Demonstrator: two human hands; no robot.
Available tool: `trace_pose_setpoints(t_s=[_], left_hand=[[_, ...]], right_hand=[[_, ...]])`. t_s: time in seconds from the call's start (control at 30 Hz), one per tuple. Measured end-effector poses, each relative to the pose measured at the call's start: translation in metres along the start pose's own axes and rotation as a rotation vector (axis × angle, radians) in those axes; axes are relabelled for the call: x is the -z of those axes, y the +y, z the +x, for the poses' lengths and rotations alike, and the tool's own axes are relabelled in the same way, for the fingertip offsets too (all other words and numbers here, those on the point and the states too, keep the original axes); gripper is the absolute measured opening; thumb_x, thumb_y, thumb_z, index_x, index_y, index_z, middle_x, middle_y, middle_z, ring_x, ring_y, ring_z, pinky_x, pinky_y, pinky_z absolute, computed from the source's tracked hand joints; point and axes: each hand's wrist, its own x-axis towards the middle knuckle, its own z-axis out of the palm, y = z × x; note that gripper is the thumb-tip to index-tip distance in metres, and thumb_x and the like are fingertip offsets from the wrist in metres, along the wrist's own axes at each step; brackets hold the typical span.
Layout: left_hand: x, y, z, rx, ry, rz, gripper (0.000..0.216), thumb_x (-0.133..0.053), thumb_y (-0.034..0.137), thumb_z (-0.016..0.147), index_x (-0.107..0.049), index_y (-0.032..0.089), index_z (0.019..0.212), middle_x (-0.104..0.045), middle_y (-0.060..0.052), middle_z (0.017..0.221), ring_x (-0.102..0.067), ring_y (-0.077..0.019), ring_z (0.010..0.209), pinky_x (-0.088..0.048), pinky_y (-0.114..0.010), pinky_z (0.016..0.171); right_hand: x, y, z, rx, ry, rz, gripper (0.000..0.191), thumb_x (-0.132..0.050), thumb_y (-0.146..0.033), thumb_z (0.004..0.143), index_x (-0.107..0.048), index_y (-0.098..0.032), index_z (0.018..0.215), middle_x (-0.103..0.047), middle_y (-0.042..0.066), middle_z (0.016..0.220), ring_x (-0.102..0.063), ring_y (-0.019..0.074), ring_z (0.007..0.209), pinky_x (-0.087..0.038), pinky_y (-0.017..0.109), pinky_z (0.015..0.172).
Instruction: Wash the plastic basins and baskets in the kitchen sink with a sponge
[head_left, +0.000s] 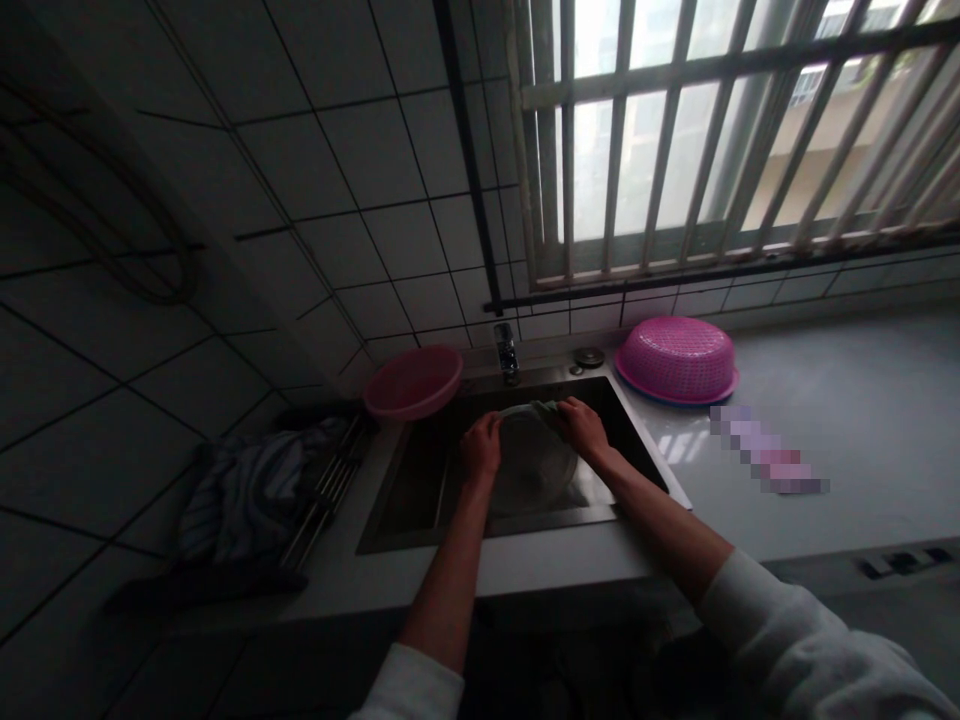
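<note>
A round dish [534, 470], pale and see-through, is held within the sink [420, 538], behind its front edge; whether it is a bowl or a lid is hard to tell. The left hand [481, 447] has its grip closed on the dish's rim at the left, while the right hand [583, 430] pinches a greenish cloth [549, 409] against the far right of that rim. Going by this, the handling looks to be partway through: the dish is in hand with the cloth on it, and has not been set down on the desk [862, 400]. How much of the rim is done cannot be judged, nor whether the dish touches the sink's floor.

The sink is set into a pale, glossy desk, with a tap [506, 350] at its back edge. A pink basin [414, 385] sits over its back left corner; a pink basket [675, 355] lies upside down beside its back right corner. Striped fabric [255, 480] lies towards the desk's left end. The room is dim, white-tiled, lit by a barred window [660, 130].
</note>
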Motion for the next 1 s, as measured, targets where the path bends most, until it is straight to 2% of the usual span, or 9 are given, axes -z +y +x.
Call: trace_pose_setpoints(t_s=[0.13,0.2,0.27,0.4,0.5,0.6,0.7,0.83,1.0], left_hand=[[-0.013,0.008,-0.003,-0.171,-0.134,0.188,0.026,-0.055,0.018,0.1,-0.076,0.024,0.114,-0.077,-0.008,0.122,-0.071,-0.0235,0.114,-0.05,-0.033,0.102],[-0.016,0.01,-0.004,-0.171,-0.142,0.226,0.025,-0.056,0.018,0.1,-0.075,0.023,0.114,-0.078,-0.008,0.12,-0.072,-0.0233,0.112,-0.051,-0.032,0.099],[-0.013,0.009,-0.005,-0.116,-0.085,0.218,0.022,-0.056,0.021,0.101,-0.075,0.023,0.114,-0.079,-0.007,0.116,-0.073,-0.0234,0.109,-0.052,-0.031,0.095],[-0.001,0.001,-0.004,0.035,0.107,0.163,0.021,-0.057,0.027,0.102,-0.073,0.021,0.114,-0.08,-0.009,0.114,-0.075,-0.0232,0.104,-0.053,-0.03,0.091],[0.004,-0.004,-0.004,0.105,0.137,0.179,0.021,-0.057,0.023,0.102,-0.072,0.019,0.115,-0.079,-0.012,0.116,-0.075,-0.0244,0.106,-0.053,-0.032,0.092],[0.003,-0.004,-0.003,0.122,0.051,0.237,0.027,-0.067,0.02,0.095,-0.07,0.02,0.122,-0.078,-0.012,0.119,-0.074,-0.0256,0.111,-0.054,-0.034,0.095],[0.001,-0.002,-0.003,0.041,-0.037,0.263,0.037,-0.076,0.019,0.088,-0.069,0.022,0.123,-0.078,-0.009,0.121,-0.073,-0.0249,0.114,-0.054,-0.034,0.099],[0.0,0.001,-0.003,-0.089,-0.067,0.235,0.028,-0.065,0.019,0.097,-0.072,0.026,0.123,-0.077,-0.005,0.127,-0.071,-0.0211,0.119,-0.053,-0.032,0.103],[-0.005,0.008,-0.004,-0.17,-0.083,0.244,0.027,-0.057,0.022,0.102,-0.074,0.027,0.123,-0.077,-0.004,0.127,-0.072,-0.02,0.117,-0.053,-0.031,0.103]], right_hand=[[-0.007,-0.025,0.0,0.31,0.103,0.004,0.025,-0.061,-0.015,0.1,-0.073,-0.024,0.12,-0.07,0.009,0.118,-0.061,0.0228,0.112,-0.047,0.031,0.098],[-0.008,-0.031,0.001,0.371,0.119,0.008,0.026,-0.061,-0.013,0.099,-0.073,-0.024,0.121,-0.071,0.009,0.12,-0.061,0.0231,0.113,-0.047,0.032,0.1],[-0.007,-0.027,0.002,0.291,0.129,0.021,0.024,-0.062,-0.015,0.1,-0.073,-0.023,0.119,-0.072,0.009,0.119,-0.063,0.0232,0.11,-0.049,0.031,0.095],[-0.001,-0.001,0.005,0.028,0.138,0.074,0.021,-0.06,-0.021,0.101,-0.072,-0.023,0.119,-0.073,0.006,0.115,-0.068,0.0207,0.101,-0.049,0.028,0.085],[0.0,0.011,0.006,-0.052,0.104,0.078,0.019,-0.06,-0.022,0.102,-0.072,-0.022,0.117,-0.075,0.007,0.113,-0.069,0.02,0.099,-0.048,0.026,0.084],[0.001,0.01,0.006,-0.065,0.067,0.063,0.019,-0.059,-0.02,0.102,-0.072,-0.02,0.116,-0.075,0.008,0.115,-0.07,0.0204,0.1,-0.047,0.026,0.084],[0.003,0.001,0.005,-0.027,0.02,0.061,0.021,-0.057,-0.019,0.103,-0.072,-0.021,0.117,-0.075,0.008,0.118,-0.07,0.0198,0.101,-0.048,0.025,0.084],[0.002,-0.01,0.002,0.05,-0.049,0.069,0.028,-0.054,-0.015,0.103,-0.072,-0.024,0.123,-0.075,0.007,0.12,-0.071,0.0185,0.099,-0.049,0.025,0.085],[-0.009,-0.023,-0.001,0.133,-0.037,0.091,0.035,-0.051,-0.014,0.102,-0.069,-0.026,0.13,-0.074,0.005,0.123,-0.071,0.0179,0.1,-0.052,0.024,0.086]])
